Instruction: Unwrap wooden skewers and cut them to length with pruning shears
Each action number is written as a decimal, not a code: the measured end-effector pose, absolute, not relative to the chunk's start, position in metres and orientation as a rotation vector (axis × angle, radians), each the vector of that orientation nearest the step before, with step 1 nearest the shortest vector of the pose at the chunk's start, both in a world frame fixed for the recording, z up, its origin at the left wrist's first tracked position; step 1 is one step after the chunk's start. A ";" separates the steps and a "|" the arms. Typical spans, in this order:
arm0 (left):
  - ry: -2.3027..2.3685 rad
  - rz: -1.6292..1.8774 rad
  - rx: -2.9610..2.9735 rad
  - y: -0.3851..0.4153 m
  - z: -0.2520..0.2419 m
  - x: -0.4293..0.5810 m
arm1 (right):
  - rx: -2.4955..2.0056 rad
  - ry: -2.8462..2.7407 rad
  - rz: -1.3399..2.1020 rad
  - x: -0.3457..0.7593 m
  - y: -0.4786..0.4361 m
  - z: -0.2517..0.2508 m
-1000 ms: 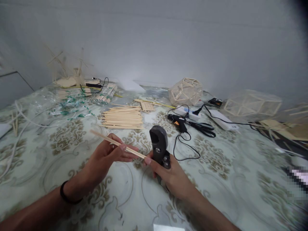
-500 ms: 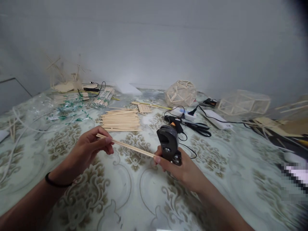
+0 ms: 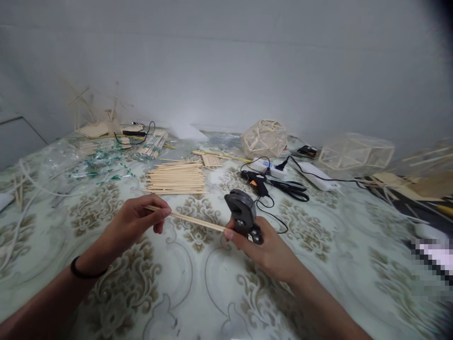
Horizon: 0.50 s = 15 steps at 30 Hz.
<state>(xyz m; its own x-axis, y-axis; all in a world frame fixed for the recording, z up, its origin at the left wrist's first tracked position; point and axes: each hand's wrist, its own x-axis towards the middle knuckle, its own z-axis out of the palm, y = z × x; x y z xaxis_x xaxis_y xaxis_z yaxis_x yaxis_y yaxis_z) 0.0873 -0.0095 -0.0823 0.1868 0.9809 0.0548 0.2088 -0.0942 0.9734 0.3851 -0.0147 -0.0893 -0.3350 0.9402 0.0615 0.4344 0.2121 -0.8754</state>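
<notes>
Pale, slender wooden sticks (image 3: pixel 198 221), straight and side by side, slant down rightward above the scroll-and-flower-patterned table (image 3: pixel 196 307). A flat stack of similar sticks (image 3: pixel 177 177) lies beyond them, near a black glue gun (image 3: pixel 261 183). The left hand (image 3: pixel 150 215) pinches their left end between thumb and curled fingers, its wrist black-banded. The right hand (image 3: pixel 260 245), forearm angled in from lower right, grasps their other end while wrapped round a dark grey cutter (image 3: pixel 242 210) with rounded, hooked head and shiny bolts.
</notes>
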 end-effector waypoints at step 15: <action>1.230 1.026 1.506 -0.016 -0.085 0.090 | -1.286 -1.748 1.027 0.384 -0.013 -0.091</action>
